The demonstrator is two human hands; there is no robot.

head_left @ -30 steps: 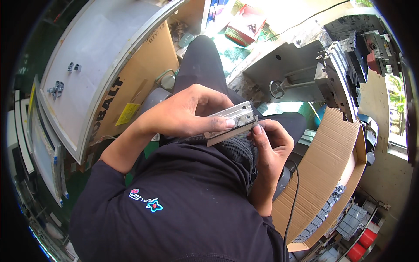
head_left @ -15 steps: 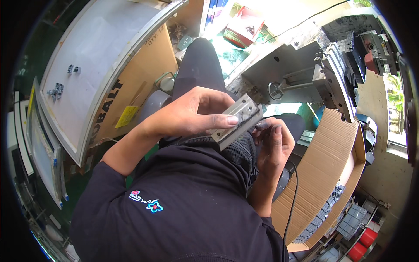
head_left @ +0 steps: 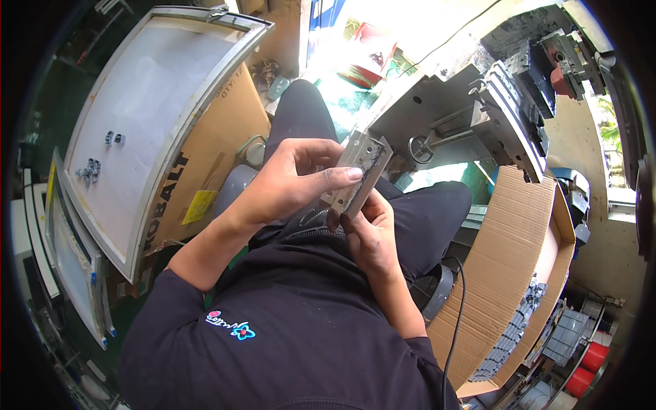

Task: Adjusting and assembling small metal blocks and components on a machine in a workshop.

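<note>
L grip (head_left: 294, 181) clasping rect. metal block (head_left: 366, 164) (holed, smudged), R grip (head_left: 372, 236) pinching lower end

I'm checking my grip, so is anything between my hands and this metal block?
Nothing visible is in the way. Your left hand holds the metal block, thumb directly on its face, and your right hand is at its lower end. The block's underside is hidden.

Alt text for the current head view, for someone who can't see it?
A person's left hand holds a metal block, the right hand at its lower end. Small parts lie on a framed panel at left; a machine and an open cardboard box are at right.
</note>
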